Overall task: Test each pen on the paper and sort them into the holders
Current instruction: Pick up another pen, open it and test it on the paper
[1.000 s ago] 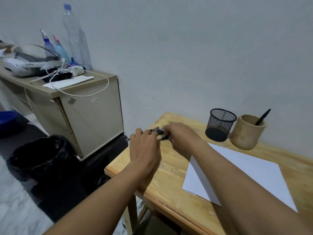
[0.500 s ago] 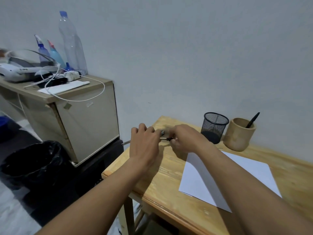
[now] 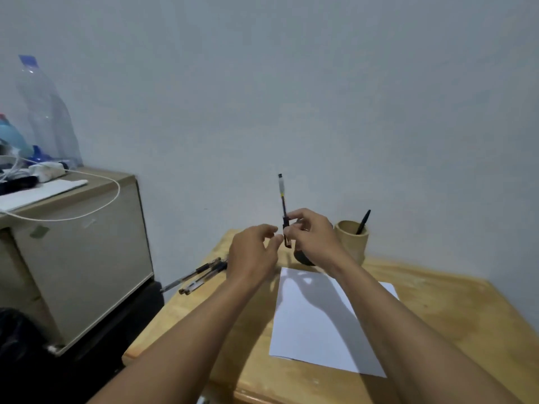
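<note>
Pinched in the right grip, a pen stands nearly upright at the centre of the frame. The fingertips hold its dark lower section, and its clear barrel and dark end cap point up against the wall. The left grip is raised just left of the pen's lower end with fingers loosely curled and nothing in it. Whether its thumb touches the pen cannot be told.

Containers: a wooden holder stands on the table near the wall, right of centre. It contains one black pen, which leans to the right over the rim. A black mesh holder stands just left of it and is mostly hidden behind the right grip, so its contents cannot be seen.

A white sheet of paper lies flat on the table below the hands, in front of both holders. Several loose pens lie together at the table's left edge, left of the left grip, with some ends projecting past the edge.

Upper and middle left of the frame: a beige cabinet carries a tall clear bottle with a blue cap, a white cable looping over the front edge and a flat white pad. A black bag shows at the lower left edge.
</note>
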Demonstrator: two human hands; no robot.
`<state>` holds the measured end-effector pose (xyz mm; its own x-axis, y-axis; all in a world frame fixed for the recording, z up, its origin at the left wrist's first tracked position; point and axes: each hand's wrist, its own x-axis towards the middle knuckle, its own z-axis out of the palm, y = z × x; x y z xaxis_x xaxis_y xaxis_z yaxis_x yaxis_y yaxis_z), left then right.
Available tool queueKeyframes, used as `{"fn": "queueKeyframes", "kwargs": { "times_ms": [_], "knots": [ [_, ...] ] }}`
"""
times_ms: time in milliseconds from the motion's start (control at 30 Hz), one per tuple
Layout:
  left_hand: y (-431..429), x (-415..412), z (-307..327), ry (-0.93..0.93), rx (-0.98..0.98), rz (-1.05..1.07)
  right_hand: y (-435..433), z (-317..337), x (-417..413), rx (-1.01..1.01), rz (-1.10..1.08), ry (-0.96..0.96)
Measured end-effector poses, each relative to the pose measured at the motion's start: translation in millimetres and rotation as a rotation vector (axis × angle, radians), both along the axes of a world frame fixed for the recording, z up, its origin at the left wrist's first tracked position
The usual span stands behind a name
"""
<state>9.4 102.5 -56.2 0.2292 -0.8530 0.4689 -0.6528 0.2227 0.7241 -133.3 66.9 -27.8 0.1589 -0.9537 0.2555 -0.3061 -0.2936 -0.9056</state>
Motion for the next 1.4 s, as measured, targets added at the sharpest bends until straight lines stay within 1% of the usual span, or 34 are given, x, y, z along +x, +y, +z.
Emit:
{"fn": "queueKeyframes", "kwargs": {
  "times_ms": [67, 133, 233, 333, 467, 667, 767, 833, 900, 1000, 1067, 1200, 1233, 1267, 1333, 1367, 1400],
  "knots": [
    [-2.3, -5.6, -0.2, 0.079, 0.017, -0.098, 3.8, 0.3, -4.6, 0.072, -0.023, -0.115],
    [-4.9, -9.2, 2.0, 0.134, -0.004, -0.118, 4.2, 0.0, -10.3, 0.095, -0.064, -0.16],
    [-9.5, -9.4, 6.2, 0.095, 0.015, -0.154, 2.9, -0.7, -20.4, 0.107, -0.132, -0.181],
    [-12.5, -10.6, 10.1, 0.054, 0.022, -0.193, 0.1, -1.4, -28.9, 0.124, -0.162, -0.311],
    [-12.6, -14.5, 16.4, 0.131, -0.006, -0.248, 3.9, 0.8, -29.9, 0.176, -0.123, -0.529],
    [-11.8, -11.1, 22.4, 0.215, 0.051, -0.327, 9.2, 2.7, -33.8, 0.182, -0.062, -0.497],
    [-12.8, -7.6, 22.6, 0.206, 0.088, -0.362, 9.7, 2.6, -35.7, 0.177, -0.019, -0.432],
    [-12.6, -6.6, 23.9, 0.208, 0.123, -0.407, 9.5, 4.7, -38.0, 0.182, -0.009, -0.424],
    [-11.1, -4.5, 26.3, 0.243, 0.184, -0.484, 10.4, 7.4, -40.3, 0.192, 0.003, -0.431],
    [-9.6, -1.6, 32.3, 0.355, 0.323, -0.594, 13.8, 5.8, -40.4, 0.205, 0.005, -0.452],
    [-9.8, -0.4, 36.5, 0.384, 0.389, -0.616, 14.6, 2.5, -38.4, 0.199, 0.009, -0.47],
    [-13.1, 4.6, 42.2, 0.39, 0.445, -0.626, 13.1, 1.8, -35.2, 0.172, 0.015, -0.489],
    [-14.5, 5.4, 42.3, 0.344, 0.405, -0.604, 12.1, 2.3, -33.7, 0.172, 0.005, -0.495],
    [-18.4, 5.3, 41.1, 0.245, 0.317, -0.553, 10.4, 2.3, -32.0, 0.181, -0.014, -0.512],
    [-24.2, 2.5, 37.2, -0.018, 0.104, -0.408, 7.4, 2.5, -28.3, 0.206, -0.065, -0.561],
    [-24.6, 0.2, 35.8, -0.077, 0.049, -0.37, 6.7, 3.0, -27.6, 0.214, -0.079, -0.583],
    [-25.8, -1.6, 34.8, -0.075, 0.047, -0.37, 6.1, 3.5, -28.2, 0.218, -0.083, -0.595]
  ]
}}
